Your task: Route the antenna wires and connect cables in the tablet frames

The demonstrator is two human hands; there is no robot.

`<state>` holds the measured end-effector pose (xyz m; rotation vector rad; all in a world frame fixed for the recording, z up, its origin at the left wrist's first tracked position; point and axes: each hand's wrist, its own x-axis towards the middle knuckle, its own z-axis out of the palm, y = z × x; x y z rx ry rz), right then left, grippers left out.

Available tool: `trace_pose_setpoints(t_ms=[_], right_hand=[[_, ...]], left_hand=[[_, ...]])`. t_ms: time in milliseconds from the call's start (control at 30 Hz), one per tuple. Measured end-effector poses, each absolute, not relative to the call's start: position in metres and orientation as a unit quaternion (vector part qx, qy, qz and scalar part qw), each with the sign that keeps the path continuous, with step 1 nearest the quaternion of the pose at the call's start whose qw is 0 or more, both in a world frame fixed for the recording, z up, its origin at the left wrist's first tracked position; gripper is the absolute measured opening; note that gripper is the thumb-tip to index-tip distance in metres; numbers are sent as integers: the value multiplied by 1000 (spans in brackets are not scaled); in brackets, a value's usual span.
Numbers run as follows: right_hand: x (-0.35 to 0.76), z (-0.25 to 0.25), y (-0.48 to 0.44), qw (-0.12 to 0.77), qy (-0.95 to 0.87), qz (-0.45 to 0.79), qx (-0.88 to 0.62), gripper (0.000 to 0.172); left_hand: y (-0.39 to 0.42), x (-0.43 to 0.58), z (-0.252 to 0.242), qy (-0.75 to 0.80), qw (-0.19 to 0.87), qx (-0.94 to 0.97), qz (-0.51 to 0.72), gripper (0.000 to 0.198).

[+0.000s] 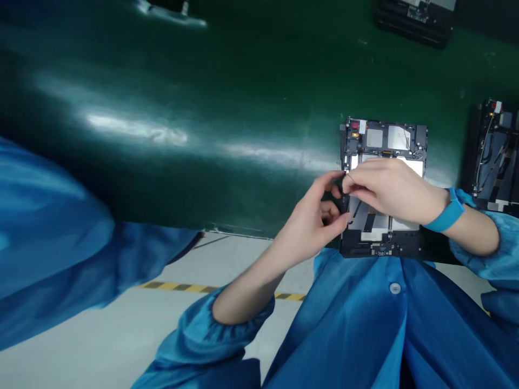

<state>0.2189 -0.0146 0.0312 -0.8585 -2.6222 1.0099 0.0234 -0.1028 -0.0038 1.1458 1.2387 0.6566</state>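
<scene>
An opened tablet frame [383,138] lies on the green mat, with metal shields and circuit parts showing at its far end. My left hand [312,219] comes in from the lower left, its fingers pinching a small black part [337,187] at the frame's left edge. Fingertip to fingertip with it, my right hand [389,183] holds a thin wire [351,178] and covers the frame's middle. A blue wrist strap [448,214] circles my right wrist. The wire's far end is hidden by my fingers.
A second opened tablet frame [497,151] lies at the right edge of the green mat [162,92], and another dark device [413,19] sits at the top. A large blue sleeve [48,232] fills the left side. Below the mat's edge is a grey floor [121,335] with yellow-and-black tape [182,287].
</scene>
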Motion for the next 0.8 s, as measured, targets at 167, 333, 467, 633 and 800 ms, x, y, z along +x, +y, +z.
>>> trace_pose_setpoints(t_ms=[167,333,467,633,800], right_hand=[[210,18,-4,115,-892,326,-290,20],[216,13,2,116,-887,338,-293,20],[222,13,7,118,-886,349,-281,19],[225,10,10,122,-887,355,-269,15],[224,7,10,123,-895,336,-267,17]], left_hand=[[-102,27,-9,532,633,458,326,63],[-96,30,-9,542,638,435,331,64],[-91,31,-6,540,656,420,319,63],[-86,31,-6,532,667,411,322,61],[-81,35,-9,535,655,413,338,57]])
